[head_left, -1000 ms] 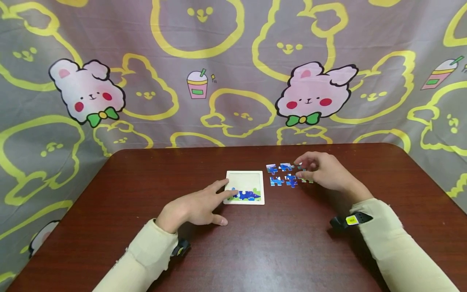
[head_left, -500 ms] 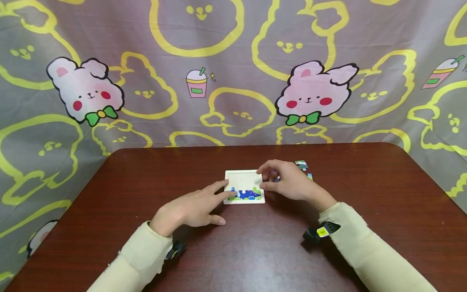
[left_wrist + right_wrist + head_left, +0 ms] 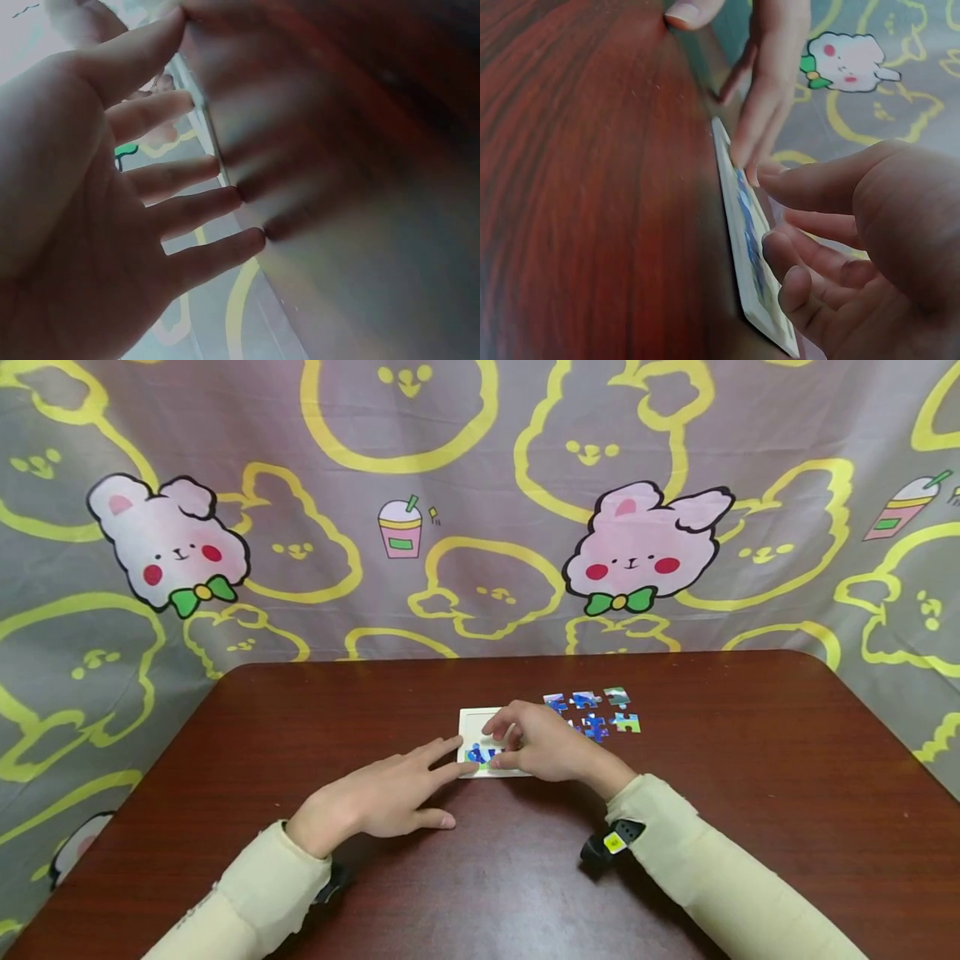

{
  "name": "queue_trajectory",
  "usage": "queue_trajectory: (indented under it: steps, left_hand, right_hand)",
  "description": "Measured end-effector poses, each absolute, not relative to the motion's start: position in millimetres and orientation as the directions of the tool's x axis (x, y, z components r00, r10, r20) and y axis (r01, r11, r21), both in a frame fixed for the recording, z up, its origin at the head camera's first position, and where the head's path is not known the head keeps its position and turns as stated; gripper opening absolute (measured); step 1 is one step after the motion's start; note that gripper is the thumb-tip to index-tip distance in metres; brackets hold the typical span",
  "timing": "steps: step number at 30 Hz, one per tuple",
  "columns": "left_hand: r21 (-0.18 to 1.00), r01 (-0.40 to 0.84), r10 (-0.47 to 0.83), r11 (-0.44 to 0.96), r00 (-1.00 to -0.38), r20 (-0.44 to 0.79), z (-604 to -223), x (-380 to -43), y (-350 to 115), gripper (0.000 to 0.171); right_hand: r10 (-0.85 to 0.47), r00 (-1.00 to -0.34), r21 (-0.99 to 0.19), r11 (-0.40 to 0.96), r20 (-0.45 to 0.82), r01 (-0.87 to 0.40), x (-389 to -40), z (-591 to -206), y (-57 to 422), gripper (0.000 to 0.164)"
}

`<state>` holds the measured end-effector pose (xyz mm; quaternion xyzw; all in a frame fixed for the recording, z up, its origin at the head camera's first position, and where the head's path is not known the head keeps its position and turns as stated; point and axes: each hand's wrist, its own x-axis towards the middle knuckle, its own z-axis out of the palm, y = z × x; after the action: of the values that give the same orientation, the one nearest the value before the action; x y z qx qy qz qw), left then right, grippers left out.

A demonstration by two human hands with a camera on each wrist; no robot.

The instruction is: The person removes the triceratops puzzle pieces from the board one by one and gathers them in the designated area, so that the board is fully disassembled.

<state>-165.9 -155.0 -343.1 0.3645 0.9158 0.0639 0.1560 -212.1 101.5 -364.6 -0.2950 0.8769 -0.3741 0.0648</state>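
A square white puzzle tray (image 3: 472,717) lies on the table, its bottom strip filled with blue and green jigsaw pieces (image 3: 483,754). My left hand (image 3: 375,789) is spread flat, fingertips at the tray's left rim and lower left corner, thumb apart on the table side. Over the right part of the tray is my right hand (image 3: 551,743), loosely bent. The right wrist view shows a gap between its thumb (image 3: 810,184) and fingers, with nothing visible between them. That hand hides the tray's right side.
Loose jigsaw pieces (image 3: 585,700) lie in two rows just right of the tray, one partly covered by the right hand. A patterned cloth (image 3: 480,510) hangs behind the far edge of the brown table (image 3: 495,877).
My right hand has moved left from above the loose pieces to over the tray, uncovering the right-hand pieces. The left hand stays at the tray's left side.
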Motion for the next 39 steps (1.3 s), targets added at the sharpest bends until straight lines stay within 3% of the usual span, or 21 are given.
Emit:
queue_trajectory:
  steps: [10, 21, 39]
  left_hand:
    - [0.241, 0.672, 0.714, 0.7, -0.663, -0.226, -348.5, -163.6, -160.0, 0.069]
    - [0.253, 0.667, 0.713, 0.701, -0.66, -0.235, -348.7, -164.1, -160.5, 0.068]
    - [0.237, 0.651, 0.693, 0.721, -0.677, -0.249, -344.5, -165.9, -155.5, 0.069]
  right_hand:
    - [-0.592, -0.804, -0.589, 0.633, 0.05, -0.503, -214.0, -368.7, 84.7, 0.035]
    - [-0.534, -0.845, -0.581, 0.699, -0.035, -0.418, -215.5, -364.3, 71.7, 0.029]
    - [-0.504, -0.862, -0.464, 0.777, -0.053, -0.425, -215.4, -358.7, 63.9, 0.026]
